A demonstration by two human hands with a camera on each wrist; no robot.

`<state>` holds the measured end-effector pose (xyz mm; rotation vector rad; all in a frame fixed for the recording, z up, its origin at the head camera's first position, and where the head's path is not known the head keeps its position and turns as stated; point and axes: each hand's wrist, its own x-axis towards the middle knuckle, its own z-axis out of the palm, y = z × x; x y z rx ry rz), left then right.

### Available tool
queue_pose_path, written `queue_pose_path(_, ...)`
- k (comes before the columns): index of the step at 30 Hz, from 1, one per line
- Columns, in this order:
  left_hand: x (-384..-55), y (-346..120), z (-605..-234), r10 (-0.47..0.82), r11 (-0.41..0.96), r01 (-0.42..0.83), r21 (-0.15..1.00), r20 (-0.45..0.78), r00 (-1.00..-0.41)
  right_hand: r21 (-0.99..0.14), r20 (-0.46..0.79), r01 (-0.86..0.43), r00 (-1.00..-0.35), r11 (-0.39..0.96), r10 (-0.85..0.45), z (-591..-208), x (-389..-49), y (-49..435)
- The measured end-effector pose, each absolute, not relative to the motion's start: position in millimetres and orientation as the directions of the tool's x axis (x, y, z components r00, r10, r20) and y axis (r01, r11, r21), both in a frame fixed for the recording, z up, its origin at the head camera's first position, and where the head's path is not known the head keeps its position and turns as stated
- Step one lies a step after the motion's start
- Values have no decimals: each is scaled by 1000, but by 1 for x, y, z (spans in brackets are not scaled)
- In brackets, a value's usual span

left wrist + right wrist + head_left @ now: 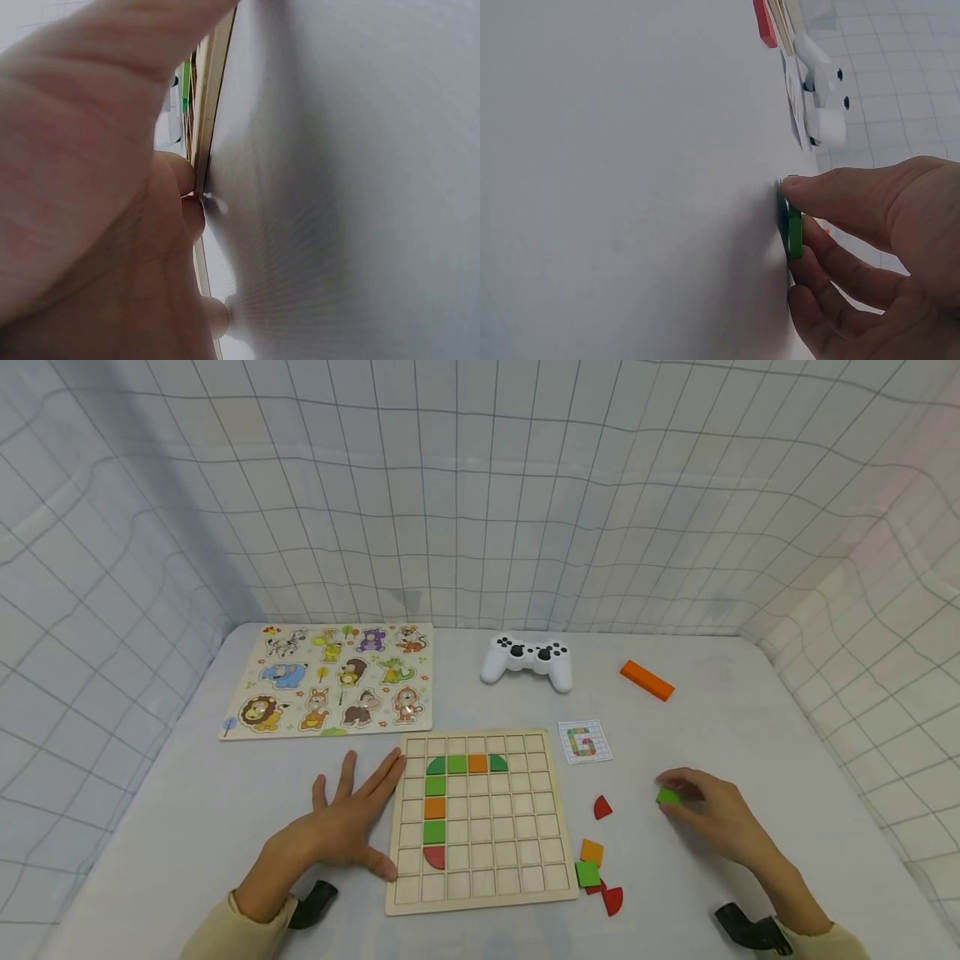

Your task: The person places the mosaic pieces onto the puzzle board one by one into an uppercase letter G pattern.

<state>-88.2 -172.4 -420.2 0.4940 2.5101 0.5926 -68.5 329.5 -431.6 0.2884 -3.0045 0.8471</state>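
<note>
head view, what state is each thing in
Grid board, partly filled
Left hand, fingers spread, touching the grid board
Right hand, pinching a green tile
Loose tiles, some overlapping
Pattern card, printed side up
Controller, face up
Animal puzzle, pieces in place
Orange block, lying flat

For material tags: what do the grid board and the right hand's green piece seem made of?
Grid board: probably unfinished wood, matte, from its pale tan surface. Green piece: painted wood or plastic, smooth-looking, unclear which; colour looks even.

the small white gridded card bears a capital letter g, drawn in coloured blocks.
</note>
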Motion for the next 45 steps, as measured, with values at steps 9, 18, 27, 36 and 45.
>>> queue_pose_path(9, -89, -173, -422, 439, 844, 219, 489, -398, -806, -520, 92, -205, -978, 829, -185, -427, -73, 310)
queue_pose_path(18, -89, -173, -420, 442, 844, 221, 489, -398, -804, -532, 120, -287, -957, 797, -264, -424, -80, 285)
queue_pose_path(27, -89, -172, -419, 443, 843, 225, 489, -393, -806, -559, 126, -348, -933, 753, -338, -425, -86, 260)
queue_pose_path(36, -88, -172, -420, 436, 847, 218, 485, -399, -807, -583, 130, -416, -896, 698, -425, -421, -90, 237)
queue_pose_path(45, -89, -172, -421, 441, 844, 221, 488, -398, -804, -616, 81, -429, -869, 661, -489, -417, -90, 215)
